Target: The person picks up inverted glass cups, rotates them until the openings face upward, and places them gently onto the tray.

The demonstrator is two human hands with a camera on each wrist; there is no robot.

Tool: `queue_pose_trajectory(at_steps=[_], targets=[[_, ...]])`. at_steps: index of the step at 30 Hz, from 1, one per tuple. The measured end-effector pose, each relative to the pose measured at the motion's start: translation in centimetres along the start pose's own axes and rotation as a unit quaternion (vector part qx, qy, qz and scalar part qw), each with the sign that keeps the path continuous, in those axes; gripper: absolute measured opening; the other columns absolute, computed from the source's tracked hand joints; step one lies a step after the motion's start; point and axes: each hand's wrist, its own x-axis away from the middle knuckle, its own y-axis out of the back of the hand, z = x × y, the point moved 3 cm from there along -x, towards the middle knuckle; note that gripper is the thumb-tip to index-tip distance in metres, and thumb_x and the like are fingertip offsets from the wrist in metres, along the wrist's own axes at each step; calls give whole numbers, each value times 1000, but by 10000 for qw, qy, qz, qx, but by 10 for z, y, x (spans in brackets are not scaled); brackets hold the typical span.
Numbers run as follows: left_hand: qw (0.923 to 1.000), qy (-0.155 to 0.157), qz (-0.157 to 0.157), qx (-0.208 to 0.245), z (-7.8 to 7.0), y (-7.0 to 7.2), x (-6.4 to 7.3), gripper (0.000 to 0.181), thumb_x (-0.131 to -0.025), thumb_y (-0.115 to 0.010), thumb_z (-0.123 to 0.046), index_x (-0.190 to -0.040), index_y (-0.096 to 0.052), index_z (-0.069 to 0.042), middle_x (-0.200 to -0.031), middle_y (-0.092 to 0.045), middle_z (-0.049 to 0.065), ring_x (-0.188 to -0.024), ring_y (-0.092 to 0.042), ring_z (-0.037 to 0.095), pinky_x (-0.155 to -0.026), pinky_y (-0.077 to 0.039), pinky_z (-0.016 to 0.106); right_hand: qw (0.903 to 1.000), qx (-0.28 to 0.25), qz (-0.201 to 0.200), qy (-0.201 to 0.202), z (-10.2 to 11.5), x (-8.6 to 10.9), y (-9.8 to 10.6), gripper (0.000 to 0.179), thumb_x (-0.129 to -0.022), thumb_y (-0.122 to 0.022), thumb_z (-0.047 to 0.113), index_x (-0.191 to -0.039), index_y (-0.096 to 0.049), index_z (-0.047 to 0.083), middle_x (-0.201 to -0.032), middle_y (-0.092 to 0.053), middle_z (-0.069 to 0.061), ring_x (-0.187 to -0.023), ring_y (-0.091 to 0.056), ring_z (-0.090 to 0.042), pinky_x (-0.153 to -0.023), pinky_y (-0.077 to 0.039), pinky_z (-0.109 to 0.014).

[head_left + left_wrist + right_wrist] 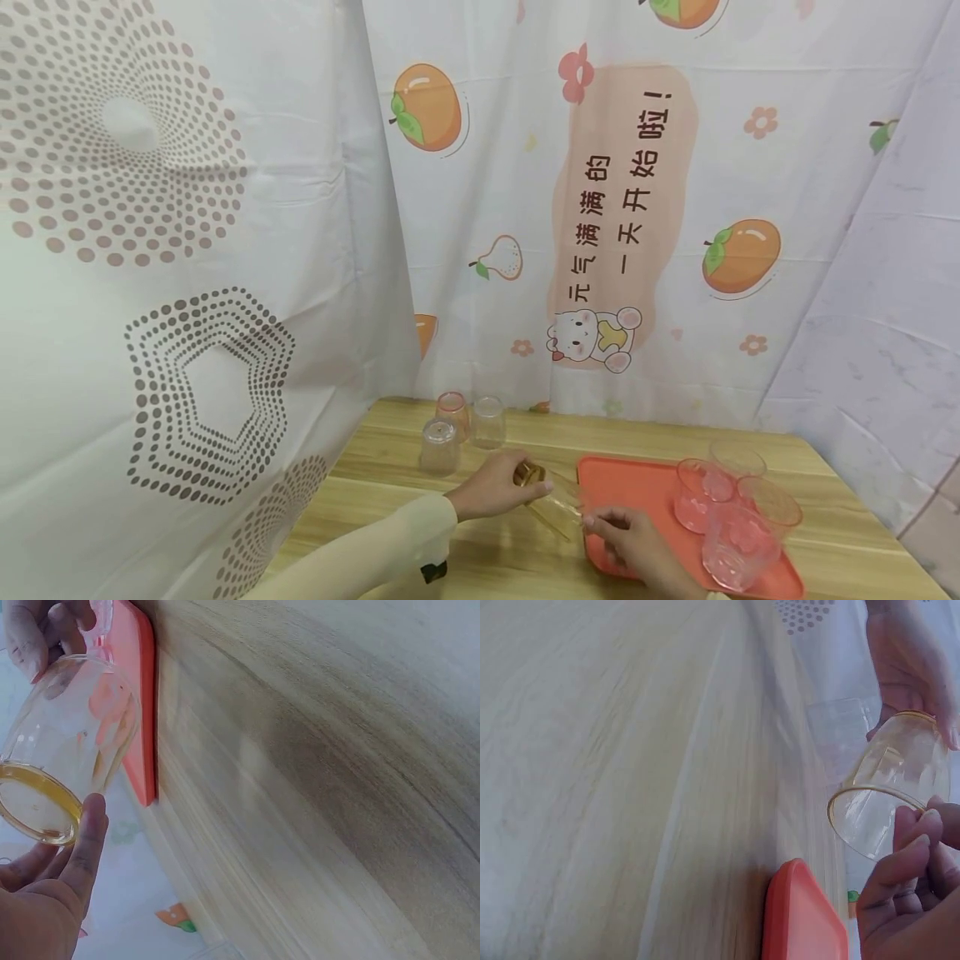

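A clear amber-tinted cup [558, 505] is tilted on its side above the table, between both hands. My left hand [495, 485] grips it around its thick base, thumb on one side and fingers on the other. At the opposite end, my right hand [630, 542] pinches the rim between thumb and fingertips. In the left wrist view the amber base [41, 802] of the cup faces the camera. The right wrist view shows the open mouth of the cup [874, 821] and the right fingers at its edge.
A red tray [637, 492] lies right of the cup, bearing several clear and tinted cups [738, 546]. At the table's far left stand a pink-rimmed cup [453, 414] and two clear cups, one of them upside down [439, 450]. Printed curtains [480, 208] hang behind and at the sides.
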Motion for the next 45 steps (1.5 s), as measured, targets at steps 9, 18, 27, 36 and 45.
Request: queue_pose_trajectory(at_steps=[9,18,27,36,45], targets=[[9995,-61,119,275,3,-4,-2,41,-96,-71,-46,-117,-66,-11,-97,-65,-11,-87,-63,2,-79,-54,24,9972,-346,-559,-345,4,-2,6,35,-99,-70,35,-115,-72,4,-89,-64,-1,-63,-44,-13,-58,-40,-29],[9989,47,301,358,5,-12,-3,44,-95,-73,-42,-121,-66,-7,-104,-67,-8,-89,-63,3,-80,-54,24,9916,550,-1170,85,22,-7,19,30,-96,-75,28,-109,-73,2,-81,-62,-2,-65,-46,-14,-59,-42,-27],[9995,-36,299,-40,9,-28,-7,27,-95,-76,-32,-101,-76,-6,-87,-71,-8,-76,-63,1,-70,-53,22,9650,1982,-1509,821,42,-9,38,17,-95,-75,21,-101,-76,5,-83,-69,-7,-64,-51,-14,-57,-42,-26],[9966,266,710,-318,-4,-58,-2,25,-96,-73,-21,-74,-73,-9,-62,-63,-6,-50,-55,6,-53,-47,20,9204,3214,-1513,1631,50,-13,53,4,-95,-76,15,-94,-76,11,-81,-69,3,-62,-50,-9,-56,-43,-27],[9929,68,748,-924,-7,-81,-11,40,-97,-72,-23,-59,-60,-16,-46,-38,-14,-40,-30,1,-41,-29,18,8594,4275,-1791,2158,51,-16,60,11,-89,-79,8,-89,-73,18,-83,-65,12,-67,-52,-5,-59,-46,-26]])
